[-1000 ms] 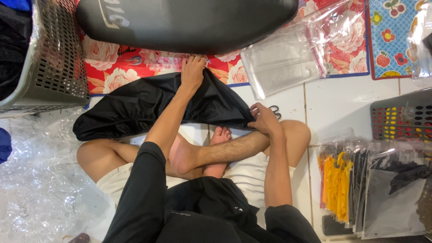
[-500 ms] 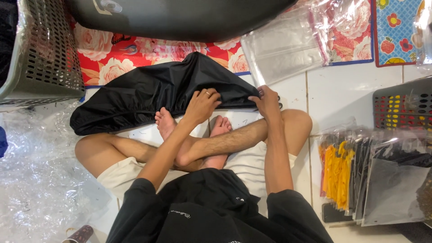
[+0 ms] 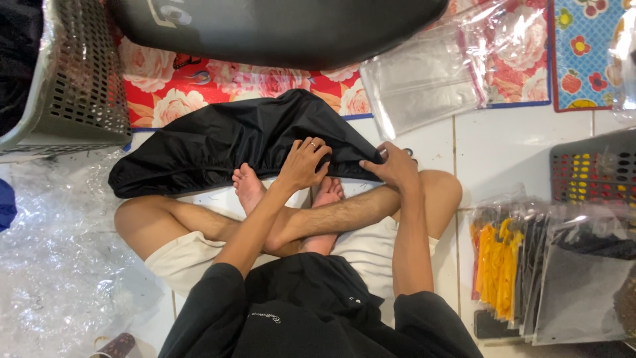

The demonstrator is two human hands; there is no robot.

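**A:** Where is the black cloth?

**B:** The black cloth lies on the white tile floor just in front of the person's crossed legs. Its far edge laps onto the flowered mat, and its near edge sits over the bare feet.

**A:** What are the hands doing with it?

**B:** The left hand rests on the near edge of the cloth, close to its right end, with the fingers curled down and pinching a fold of the fabric. A ring shows on one of them. The right hand is just beside it at the right tip of the cloth, fingers bent and closed on the corner there, pressing it toward the floor by the knee.

**A:** So both are gripping?

**B:** Both are closed on the cloth, not spread flat. The hands are near each other but not touching.

**A:** What lies around?

**B:** A grey plastic basket stands to the left on the mat, with crumpled clear plastic below it on the floor. A big dark cushion-like shape fills the top. Clear plastic bags lie to the upper right. On the right is a second grey basket, and below it a row of packed bags, some with yellow contents and some with dark.
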